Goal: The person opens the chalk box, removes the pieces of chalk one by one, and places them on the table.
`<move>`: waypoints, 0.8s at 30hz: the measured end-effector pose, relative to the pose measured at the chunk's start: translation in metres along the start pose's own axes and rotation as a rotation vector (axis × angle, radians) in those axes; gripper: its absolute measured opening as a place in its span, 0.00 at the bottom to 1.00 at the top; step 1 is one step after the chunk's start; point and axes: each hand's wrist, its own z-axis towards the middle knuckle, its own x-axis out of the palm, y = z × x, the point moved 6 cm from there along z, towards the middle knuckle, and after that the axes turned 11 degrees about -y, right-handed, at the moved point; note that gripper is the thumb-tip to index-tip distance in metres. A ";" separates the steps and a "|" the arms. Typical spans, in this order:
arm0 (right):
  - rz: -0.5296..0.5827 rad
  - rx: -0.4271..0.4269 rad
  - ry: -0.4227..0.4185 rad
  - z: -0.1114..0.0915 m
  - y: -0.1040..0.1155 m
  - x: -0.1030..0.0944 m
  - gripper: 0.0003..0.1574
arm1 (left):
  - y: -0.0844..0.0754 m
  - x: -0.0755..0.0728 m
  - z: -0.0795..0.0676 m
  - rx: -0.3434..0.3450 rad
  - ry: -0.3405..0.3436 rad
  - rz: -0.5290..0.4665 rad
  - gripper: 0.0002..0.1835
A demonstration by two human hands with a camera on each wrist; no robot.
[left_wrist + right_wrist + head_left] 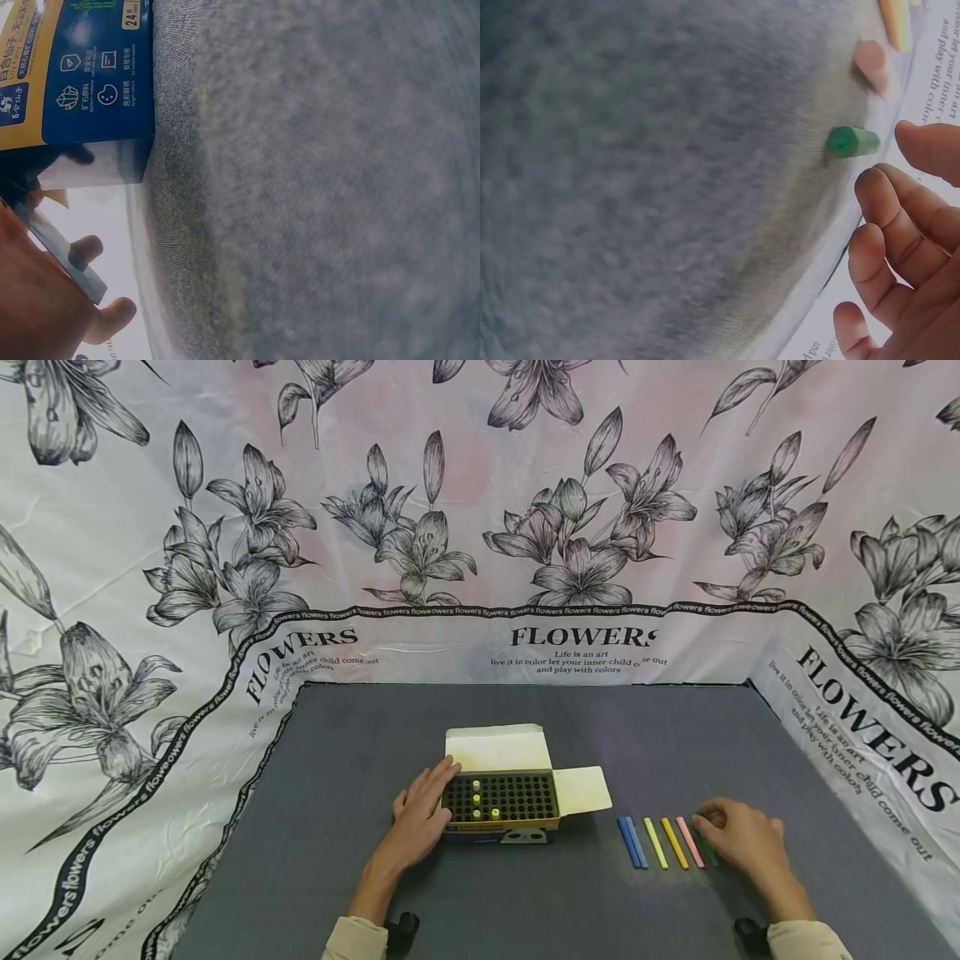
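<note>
A cardboard box [501,822] with a black holed insert stands with its lid raised; several pale yellow chalk sticks [476,798] are upright in the holes. My left hand [422,810] rests along the box's left end, fingers stretched toward the back corner. In the left wrist view a side flap [71,259] passes between its fingers. A green chalk stick [853,142] lies on the dark cloth. Over its far end is my right hand [738,831], thumb and forefinger on either side with a gap between them in the right wrist view.
Left of the green stick lie a pink [690,842], an orange-yellow [674,843], a pale yellow [656,843] and two blue chalk sticks [628,842] in a row. The box's right flap [583,789] sticks out sideways. A flower-printed sheet [420,647] borders the table.
</note>
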 end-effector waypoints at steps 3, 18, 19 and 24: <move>0.008 -0.002 -0.037 -0.001 0.004 -0.005 0.24 | 0.000 0.000 0.000 -0.007 0.003 0.001 0.36; 0.168 -0.179 -0.449 -0.004 0.063 -0.035 0.17 | 0.001 0.000 -0.001 -0.010 0.004 -0.003 0.36; 0.188 -0.203 -0.477 -0.004 0.069 -0.037 0.17 | 0.001 0.000 -0.001 -0.011 0.008 -0.003 0.36; 0.275 -0.355 -0.593 -0.005 0.099 -0.043 0.18 | 0.000 0.000 0.000 -0.006 0.014 -0.009 0.36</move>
